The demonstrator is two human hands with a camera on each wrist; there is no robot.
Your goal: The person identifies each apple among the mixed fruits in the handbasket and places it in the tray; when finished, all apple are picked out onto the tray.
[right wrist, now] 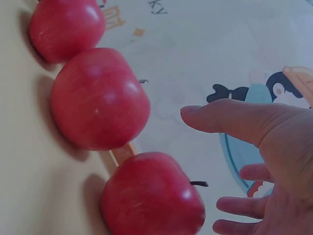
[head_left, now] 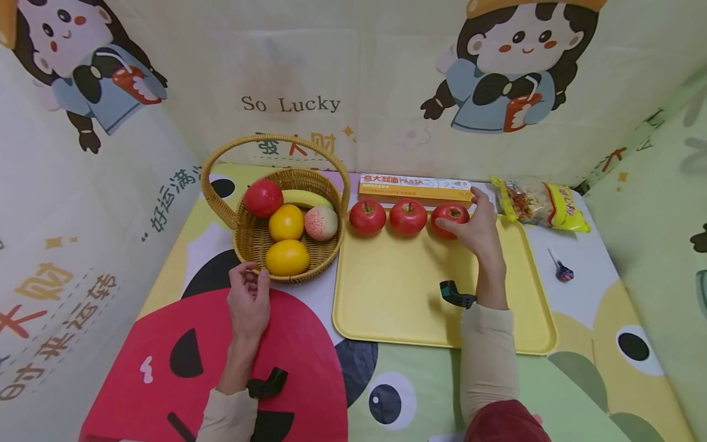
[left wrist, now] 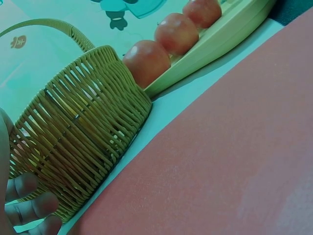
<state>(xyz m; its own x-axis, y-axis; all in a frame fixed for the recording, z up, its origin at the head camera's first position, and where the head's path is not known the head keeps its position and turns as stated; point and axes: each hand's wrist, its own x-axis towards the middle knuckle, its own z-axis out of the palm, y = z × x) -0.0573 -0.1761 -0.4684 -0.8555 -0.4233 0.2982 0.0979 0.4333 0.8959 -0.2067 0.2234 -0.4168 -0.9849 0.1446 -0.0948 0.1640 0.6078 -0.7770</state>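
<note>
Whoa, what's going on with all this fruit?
Someone's right hand is reaching around the rightmost red apple, one of three lined up along the far side of a yellow tray. Their left hand is at the near rim of a wicker basket, which holds other fruit, including a banana.

Head view: apple [head_left: 453,210] at row's 3 o'clock end partly hidden by right hand [head_left: 479,230]. Banana [head_left: 307,197]: 9 o'clock end behind red fruit [head_left: 262,197]. Box [head_left: 414,189]: smallest print illegible. Sleeve [head_left: 488,359] cut off, 5 o'clock. Left wrist: left hand [left wrist: 29,209] cut off, 8 o'clock.
</note>
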